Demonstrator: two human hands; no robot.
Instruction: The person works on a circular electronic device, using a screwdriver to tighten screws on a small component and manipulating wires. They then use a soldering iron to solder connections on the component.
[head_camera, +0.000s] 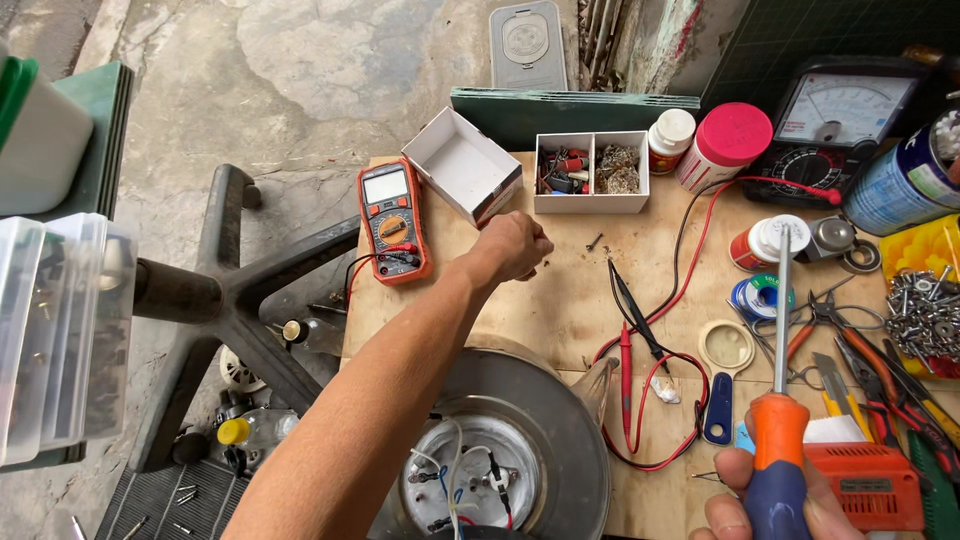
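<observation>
A screwdriver (779, 400) with an orange and blue handle is held upright in the right hand (760, 500) at the lower right of the view, its long steel shaft pointing up over the desk (560, 300). The right grip is clenched round the handle, which looks thick and rubbery and is judged to be non-slip; the tool is judged stiff, light and sturdy, best held at the handle rather than the smooth, thin shaft. The left hand (515, 245) is stretched forward over the desk, its grip curled into a loose fist; whether anything small is pinched inside cannot be told. A small dark screw (595, 241) lies just beyond it, judged tiny, light and easily lost, to be picked up by fingertips only. Beyond it stand a two-part white box of small parts (590, 172) and an open empty white box (465, 165), with an orange multimeter (392, 220) to the left. Red and black probe leads (640, 340) lie between the hands, above a round metal appliance base (500, 450) with exposed wires.
</observation>
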